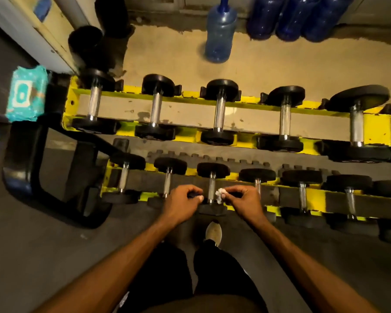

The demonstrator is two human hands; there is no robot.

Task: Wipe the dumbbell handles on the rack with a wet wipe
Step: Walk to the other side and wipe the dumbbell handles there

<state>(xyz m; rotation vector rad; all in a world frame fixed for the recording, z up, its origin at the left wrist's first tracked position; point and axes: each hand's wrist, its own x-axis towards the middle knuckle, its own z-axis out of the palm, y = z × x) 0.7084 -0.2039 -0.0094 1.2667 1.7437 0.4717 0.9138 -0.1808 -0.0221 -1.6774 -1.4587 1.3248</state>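
Bright yellow rack (377,129), and across it dumbbells (219,111) with black heads and shiny silver handles. A white wipe (219,192) right at the rack's near rail. Left of the rack, a teal pack (25,93) with a white label; beyond the rack, translucent blue bottles (219,30) on a tan floor (167,57).

Dim, warm yellowish light. The pale floor (167,57) at the top is brightest, the near ground dark. Chrome dumbbell handles (219,114) glint. Wide-angle distortion bends the rack (377,129); edges blur softly.
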